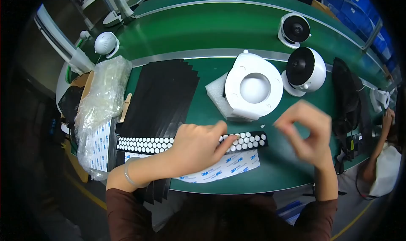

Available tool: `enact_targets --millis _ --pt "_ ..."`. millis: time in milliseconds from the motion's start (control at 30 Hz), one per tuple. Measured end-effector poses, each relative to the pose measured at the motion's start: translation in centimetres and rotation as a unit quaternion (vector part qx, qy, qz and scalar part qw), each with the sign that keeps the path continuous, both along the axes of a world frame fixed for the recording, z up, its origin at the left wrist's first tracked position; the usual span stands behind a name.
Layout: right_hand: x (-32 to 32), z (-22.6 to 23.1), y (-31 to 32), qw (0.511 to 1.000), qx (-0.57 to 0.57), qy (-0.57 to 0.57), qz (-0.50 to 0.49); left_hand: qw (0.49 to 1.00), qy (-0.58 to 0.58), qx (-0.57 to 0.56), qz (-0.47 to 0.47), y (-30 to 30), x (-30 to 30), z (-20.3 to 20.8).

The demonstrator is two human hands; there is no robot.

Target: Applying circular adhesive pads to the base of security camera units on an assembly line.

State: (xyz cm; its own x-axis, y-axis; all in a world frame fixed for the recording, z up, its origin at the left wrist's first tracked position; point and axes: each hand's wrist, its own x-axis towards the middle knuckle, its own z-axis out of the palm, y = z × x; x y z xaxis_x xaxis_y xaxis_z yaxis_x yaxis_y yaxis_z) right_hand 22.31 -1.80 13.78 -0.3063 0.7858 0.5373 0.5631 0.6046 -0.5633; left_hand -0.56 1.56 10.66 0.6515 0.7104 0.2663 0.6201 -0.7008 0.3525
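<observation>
My left hand point(195, 145) lies closed over a black strip with rows of small white round pads point(144, 145), its thumb and a finger on the strip near the right end. Under the strip is a sheet of white backing paper with blue print point(237, 167). Off to the right, my right hand point(312, 133) is raised above the table, slightly blurred, thumb and forefinger meeting in a pinch; whatever is between the tips is too small to make out. A white round housing point(232, 86) with a ring-shaped base rests tilted on a white foam block point(216, 93).
Black sheets point(158, 93) are stacked at left, beside a clear plastic bag point(103, 93). Two white devices with black round fronts point(301, 69) stand at the right, one on the raised shelf point(190, 29). A black bag point(344, 88) lies right; a co-worker's arm point(380, 141) shows beyond.
</observation>
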Motion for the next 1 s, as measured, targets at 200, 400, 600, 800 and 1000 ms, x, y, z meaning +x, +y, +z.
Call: enact_targets --millis 200,400,600,800,1000 --pt "-0.2 -2.9 -1.0 0.959 -0.28 0.046 0.008 0.994 -0.07 -0.024 -0.085 -0.2 0.9 0.4" --pt "-0.7 -2.1 0.6 0.936 -0.345 0.02 0.065 0.95 -0.124 -0.28 -0.056 -0.1 2.5 1.1" --pt "0.1 -2.3 0.6 0.996 -0.083 -0.018 0.034 0.947 -0.128 -0.294 -0.008 0.1 3.0 1.0" --pt "-1.0 -3.7 -0.1 1.0 -0.008 -0.012 -0.011 0.932 -0.19 -0.31 -0.001 -0.2 2.9 0.6" --pt "-1.5 -3.8 -0.3 0.988 0.142 -0.055 -0.014 0.863 -0.307 -0.4 0.028 -0.4 2.5 0.1"
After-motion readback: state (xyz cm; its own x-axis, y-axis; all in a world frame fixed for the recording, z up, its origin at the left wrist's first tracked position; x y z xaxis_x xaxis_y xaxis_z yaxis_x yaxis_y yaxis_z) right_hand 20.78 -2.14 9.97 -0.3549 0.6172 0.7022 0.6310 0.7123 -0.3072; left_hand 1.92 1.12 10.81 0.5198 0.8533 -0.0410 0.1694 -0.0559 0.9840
